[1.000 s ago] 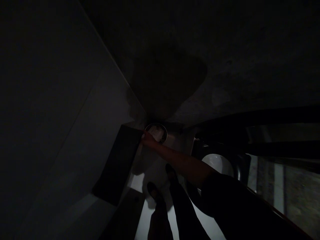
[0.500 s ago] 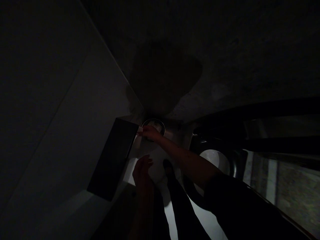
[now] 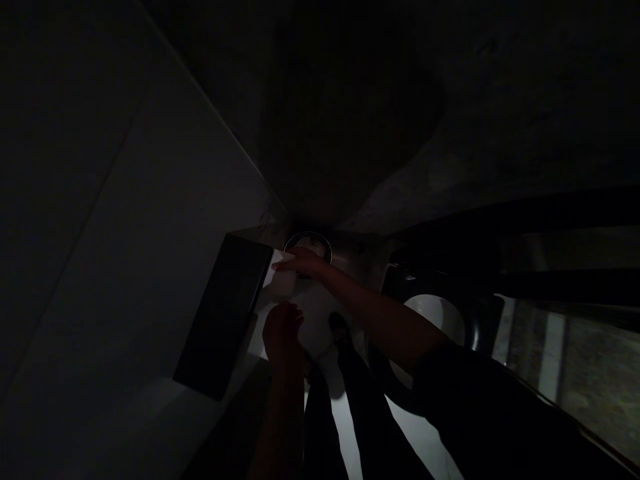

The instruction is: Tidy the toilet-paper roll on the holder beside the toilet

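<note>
White paper sheet (image 3: 280, 280) pinched under right hand (image 3: 303, 263) — left hand (image 3: 281, 330) open below.

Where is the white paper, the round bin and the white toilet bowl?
white paper sheet (image 3: 281, 279), head view, on its pale middle below the right hand's fingers.
round dark bin with shiny rim (image 3: 323, 243), head view, on its far rim.
white toilet bowl (image 3: 437, 319), head view, on its pale inside.

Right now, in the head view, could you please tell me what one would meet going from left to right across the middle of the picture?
Pale wall → dark flat panel → white paper under the right hand → white toilet bowl → dim window strip.
</note>
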`<move>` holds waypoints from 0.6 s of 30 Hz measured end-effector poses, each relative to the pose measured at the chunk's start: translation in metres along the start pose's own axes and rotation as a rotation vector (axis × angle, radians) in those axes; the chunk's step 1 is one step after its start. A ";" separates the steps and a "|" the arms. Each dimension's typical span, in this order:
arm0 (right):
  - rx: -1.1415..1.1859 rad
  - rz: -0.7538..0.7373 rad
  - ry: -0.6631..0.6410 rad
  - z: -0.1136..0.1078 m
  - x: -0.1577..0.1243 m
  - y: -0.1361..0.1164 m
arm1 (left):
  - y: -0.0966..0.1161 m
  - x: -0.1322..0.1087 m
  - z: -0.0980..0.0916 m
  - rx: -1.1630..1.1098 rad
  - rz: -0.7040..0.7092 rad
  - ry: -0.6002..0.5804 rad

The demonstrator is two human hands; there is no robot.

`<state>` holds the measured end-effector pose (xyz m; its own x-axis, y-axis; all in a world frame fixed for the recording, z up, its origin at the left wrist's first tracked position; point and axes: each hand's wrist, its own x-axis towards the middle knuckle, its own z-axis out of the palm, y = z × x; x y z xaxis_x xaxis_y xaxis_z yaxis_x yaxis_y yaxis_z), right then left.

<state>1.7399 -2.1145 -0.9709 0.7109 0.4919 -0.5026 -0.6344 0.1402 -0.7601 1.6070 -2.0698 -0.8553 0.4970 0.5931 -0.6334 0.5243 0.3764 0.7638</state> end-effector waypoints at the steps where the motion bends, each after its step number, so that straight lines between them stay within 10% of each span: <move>1: -0.019 0.003 -0.016 -0.005 -0.002 0.001 | 0.003 -0.001 0.004 -0.021 -0.009 0.011; 12: -0.228 -0.261 -0.101 -0.051 -0.035 -0.005 | 0.030 0.026 0.052 -0.491 -0.368 -0.176; 18: -0.138 -0.238 0.152 -0.041 -0.042 0.000 | 0.029 0.026 0.052 -0.614 -0.428 -0.188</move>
<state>1.7230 -2.1707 -0.9666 0.8783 0.3241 -0.3515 -0.4048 0.1129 -0.9074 1.6714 -2.0801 -0.8561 0.4752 0.1971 -0.8575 0.2468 0.9056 0.3450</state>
